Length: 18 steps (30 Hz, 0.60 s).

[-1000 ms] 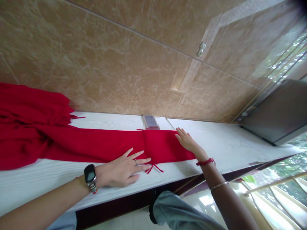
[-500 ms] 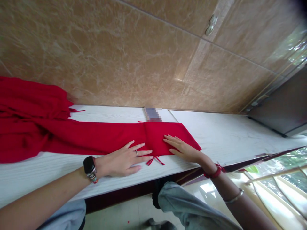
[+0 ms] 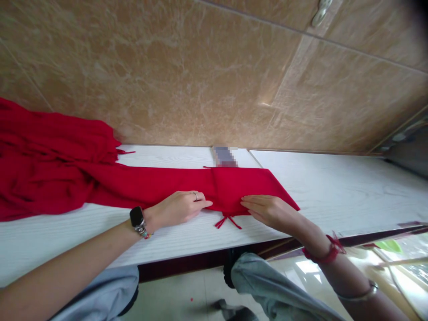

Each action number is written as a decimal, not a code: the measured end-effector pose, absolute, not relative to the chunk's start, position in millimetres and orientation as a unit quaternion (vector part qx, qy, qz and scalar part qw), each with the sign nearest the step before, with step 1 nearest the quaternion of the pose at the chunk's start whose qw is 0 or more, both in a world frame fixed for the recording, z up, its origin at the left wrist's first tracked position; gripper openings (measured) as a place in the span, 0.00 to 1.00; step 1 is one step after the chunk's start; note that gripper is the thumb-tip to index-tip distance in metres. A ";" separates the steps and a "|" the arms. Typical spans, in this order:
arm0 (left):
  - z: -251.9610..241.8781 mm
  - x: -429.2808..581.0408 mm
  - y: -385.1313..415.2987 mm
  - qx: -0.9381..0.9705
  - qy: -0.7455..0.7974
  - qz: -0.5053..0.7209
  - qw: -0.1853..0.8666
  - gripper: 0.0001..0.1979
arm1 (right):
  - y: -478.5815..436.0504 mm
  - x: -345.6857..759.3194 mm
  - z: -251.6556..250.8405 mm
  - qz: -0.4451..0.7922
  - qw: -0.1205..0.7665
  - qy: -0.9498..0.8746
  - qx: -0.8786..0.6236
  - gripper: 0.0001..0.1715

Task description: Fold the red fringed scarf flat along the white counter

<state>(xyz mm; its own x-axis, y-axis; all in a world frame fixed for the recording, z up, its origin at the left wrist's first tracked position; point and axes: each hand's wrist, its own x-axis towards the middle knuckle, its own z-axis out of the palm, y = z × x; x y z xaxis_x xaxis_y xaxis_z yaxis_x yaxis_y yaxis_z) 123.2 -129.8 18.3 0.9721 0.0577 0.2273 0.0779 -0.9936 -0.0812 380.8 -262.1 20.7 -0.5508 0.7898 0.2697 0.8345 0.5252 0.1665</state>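
A long red scarf [image 3: 160, 179] lies flat along a white wood-grain surface [image 3: 207, 234], its right end folded over with a slanted corner. Tassels [image 3: 228, 221] stick out at the scarf's near edge, between my hands. My left hand [image 3: 182, 207] is closed at that edge, left of the fold line, its thumb hidden underneath. On the folded part, my right hand [image 3: 267, 209] has its fingers pressed together and bent at the near edge; its thumb is out of sight. At the far left the scarf piles into loose, wrinkled folds.
A brown marbled tile wall [image 3: 160, 80] rises behind the surface. Against it, just beyond the scarf, lies a small blurred-out rectangular item [image 3: 224, 157]. My legs in light jeans [image 3: 264, 283] are below the front edge, over a pale tiled floor.
Both hands were spread flat on the scarf; now their fingers have drawn together and curled at its near edge. The view has shifted, with the scarf sitting slightly farther right.
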 end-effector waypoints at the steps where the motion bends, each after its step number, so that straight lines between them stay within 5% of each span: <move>1: 18.2 123.2 -129.7 -0.991 -0.044 -0.122 0.035 0.15 | -263.1 380.0 20.9 -0.155 0.079 -0.871 -0.460 0.16; 18: 17.0 126.4 -130.2 -0.981 -0.099 -0.143 -0.084 0.13 | -258.8 385.4 4.9 -0.181 0.172 -0.805 -0.539 0.13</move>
